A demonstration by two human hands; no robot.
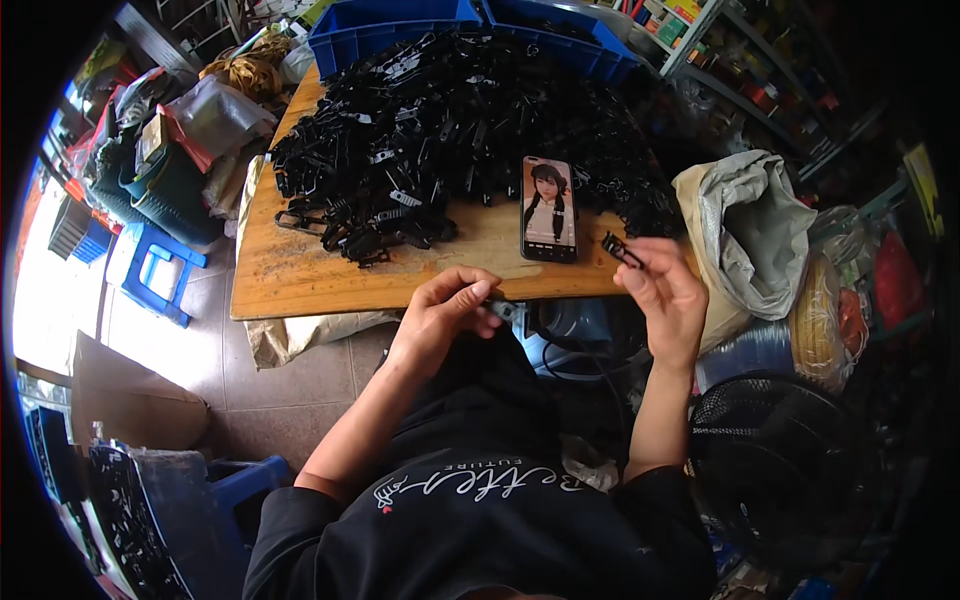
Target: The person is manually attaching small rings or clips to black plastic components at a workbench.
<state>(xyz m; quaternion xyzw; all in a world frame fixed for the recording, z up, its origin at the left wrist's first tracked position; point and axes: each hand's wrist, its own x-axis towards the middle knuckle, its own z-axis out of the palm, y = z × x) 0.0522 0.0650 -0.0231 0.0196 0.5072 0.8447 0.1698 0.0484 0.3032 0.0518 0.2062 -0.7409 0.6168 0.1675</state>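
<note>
My left hand (447, 312) is closed on a small dark grey part (503, 309) with a shiny end, just off the table's near edge. In my right hand (665, 295), thumb and fingers pinch a small black clip-like plastic part (622, 251), held up near the table's right front corner. The two parts are well apart. A big heap of similar black parts (430, 130) covers most of the wooden table (290, 275). Between the heap and my hands a phone (549, 210) lies face up, its screen lit with a picture of a figure with dark braids.
Blue bins (390, 32) stand behind the heap. At the right are an open pale sack (745, 235) and a round black fan (780, 470). To the left a blue stool (158, 272) stands on the tiled floor, with a cardboard box (130, 395) nearer me.
</note>
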